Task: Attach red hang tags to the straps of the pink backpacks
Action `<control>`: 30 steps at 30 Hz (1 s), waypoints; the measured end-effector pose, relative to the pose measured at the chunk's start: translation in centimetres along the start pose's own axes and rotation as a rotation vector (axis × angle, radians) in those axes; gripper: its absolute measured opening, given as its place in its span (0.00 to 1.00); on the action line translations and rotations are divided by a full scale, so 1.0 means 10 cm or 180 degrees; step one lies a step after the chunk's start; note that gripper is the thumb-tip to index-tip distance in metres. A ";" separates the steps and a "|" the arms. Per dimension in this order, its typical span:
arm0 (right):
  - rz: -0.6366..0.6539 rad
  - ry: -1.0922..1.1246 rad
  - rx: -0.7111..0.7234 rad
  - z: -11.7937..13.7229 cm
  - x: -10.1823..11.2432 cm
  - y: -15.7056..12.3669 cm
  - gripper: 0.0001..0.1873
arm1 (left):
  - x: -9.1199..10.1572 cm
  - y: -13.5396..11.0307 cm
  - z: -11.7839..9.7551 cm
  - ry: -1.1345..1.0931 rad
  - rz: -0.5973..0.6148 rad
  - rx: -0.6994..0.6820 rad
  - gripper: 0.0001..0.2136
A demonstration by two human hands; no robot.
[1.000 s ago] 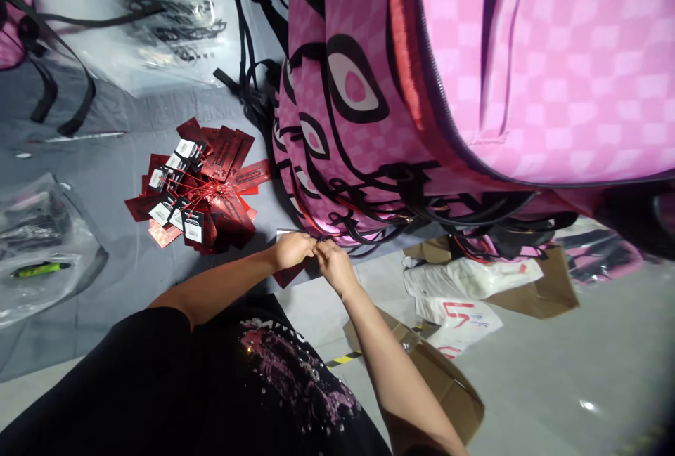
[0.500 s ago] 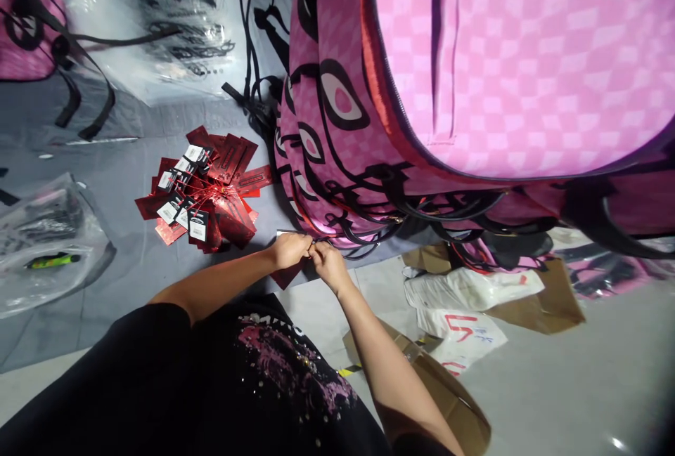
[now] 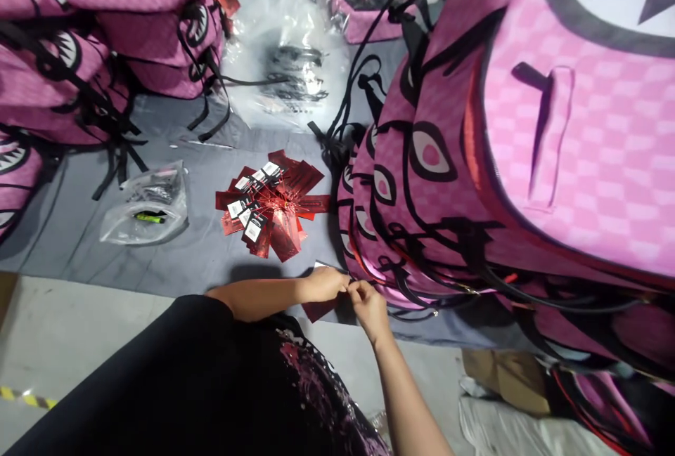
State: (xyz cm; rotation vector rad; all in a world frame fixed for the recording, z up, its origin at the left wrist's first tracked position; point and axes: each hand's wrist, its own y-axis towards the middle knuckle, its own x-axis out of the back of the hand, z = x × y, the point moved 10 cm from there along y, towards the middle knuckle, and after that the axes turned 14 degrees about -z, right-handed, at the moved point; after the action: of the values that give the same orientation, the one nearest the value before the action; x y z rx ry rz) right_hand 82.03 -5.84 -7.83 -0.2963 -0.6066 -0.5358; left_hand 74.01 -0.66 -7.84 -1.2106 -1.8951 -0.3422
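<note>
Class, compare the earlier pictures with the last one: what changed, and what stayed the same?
Only the view shifted, taking in more of the floor and bags on the left. Both hands, left hand and right hand, stay pinched together on a red tag beside the pink bags. The tag pile lies unmoved.

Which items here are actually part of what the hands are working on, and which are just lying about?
In hand:
- left hand and right hand, pinched together on a red tag
- nearest pink backpack, at its lower edge
- pile of red tags, close by

Lying about:
- clear bag with a green pen
- plastic sheet
- backpack stack at left
- cardboard
</note>
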 end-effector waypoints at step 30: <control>-0.0339 0.0973 -0.0789 -0.16 0.09 0.01 0.21 | 0.00 -0.04 0.05 -0.0577 0.0374 0.0516 0.16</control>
State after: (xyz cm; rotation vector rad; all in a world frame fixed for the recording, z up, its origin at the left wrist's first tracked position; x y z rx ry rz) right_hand 83.38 -6.78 -8.53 -0.4084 -0.2597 -0.7450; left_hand 73.46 -0.55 -8.09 -1.2711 -1.9521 -0.0150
